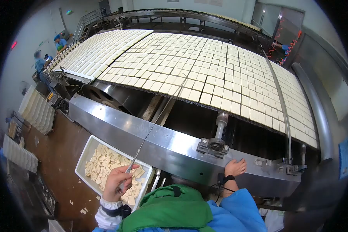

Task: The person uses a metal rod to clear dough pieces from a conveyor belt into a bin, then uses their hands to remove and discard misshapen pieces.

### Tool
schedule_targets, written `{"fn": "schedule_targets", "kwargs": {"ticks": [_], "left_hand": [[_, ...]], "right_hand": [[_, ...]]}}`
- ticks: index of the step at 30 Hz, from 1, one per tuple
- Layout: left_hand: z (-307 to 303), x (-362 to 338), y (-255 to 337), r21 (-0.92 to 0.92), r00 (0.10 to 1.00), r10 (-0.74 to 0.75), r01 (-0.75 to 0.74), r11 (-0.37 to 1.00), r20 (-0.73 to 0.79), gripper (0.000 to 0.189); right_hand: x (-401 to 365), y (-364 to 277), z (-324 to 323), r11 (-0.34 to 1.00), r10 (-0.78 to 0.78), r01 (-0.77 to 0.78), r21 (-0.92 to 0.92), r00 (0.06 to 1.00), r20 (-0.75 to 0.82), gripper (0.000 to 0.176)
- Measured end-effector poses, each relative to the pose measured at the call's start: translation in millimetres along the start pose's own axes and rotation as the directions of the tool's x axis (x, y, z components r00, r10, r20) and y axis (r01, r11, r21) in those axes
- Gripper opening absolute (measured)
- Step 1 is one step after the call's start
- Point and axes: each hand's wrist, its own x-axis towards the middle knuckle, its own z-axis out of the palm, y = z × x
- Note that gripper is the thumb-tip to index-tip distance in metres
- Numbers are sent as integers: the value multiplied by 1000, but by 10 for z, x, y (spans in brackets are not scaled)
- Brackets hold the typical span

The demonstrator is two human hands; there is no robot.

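My left hand (118, 182) is closed around the handle end of a long thin metal rod (146, 140). The rod slants up over the steel side rail (162, 136), and its far end overlaps the rows of pale rectangular pieces (174, 78) on the conveyor. Below that hand is a white bin (83, 155) holding broken pale pieces (104, 164). My right hand (235, 168) rests on the side rail, fingers stretched out and holding nothing, near a bearing block (213, 147). A dark strap is around that wrist.
White molded trays (60, 63) line the conveyor's left end, and a metal bar (276, 83) crosses its right part. Stacked white trays (38, 110) stand at left. Several people (40, 65) are at the far left; another person's sleeve (285, 47) shows at the far right.
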Motion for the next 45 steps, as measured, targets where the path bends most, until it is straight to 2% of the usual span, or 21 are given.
{"fn": "schedule_targets", "kwargs": {"ticks": [2,9,12,14,18,21,23,31,35,45], "left_hand": [[14,134,54,17,1000,20,-20,1000,12,37],[-21,583,186,22,999,25,-26,999,44,36],[20,656,205,25,998,60,-60,998,-5,37],[-2,700,215,-40,999,53,-53,998,-7,39],[-98,700,261,-112,998,38,-32,993,46,39],[-259,627,314,-122,997,62,-57,991,38,39],[-382,542,349,-96,995,99,-97,991,15,40],[-876,253,433,-78,980,139,-152,985,-145,39],[-1059,219,484,-106,980,130,-147,983,-149,37],[-1152,215,745,-31,980,116,-122,992,-162,33]], "right_hand": [[-25,-71,-39,999,28,-30,35,998,60,57],[-152,-251,-94,999,25,-27,31,999,46,56],[-219,-323,-88,999,28,-30,24,998,59,56],[-265,-357,-61,999,23,-24,24,999,40,56],[-307,-442,-71,999,24,-24,22,999,33,56],[-371,-573,-110,998,47,-42,-35,990,130,57],[-411,-612,-56,999,43,-43,-18,998,54,57],[-576,-757,22,999,33,-32,-27,999,33,55],[-657,-849,31,999,35,-35,-36,999,16,53],[-845,-1056,44,998,28,-26,-59,999,24,53]]}}
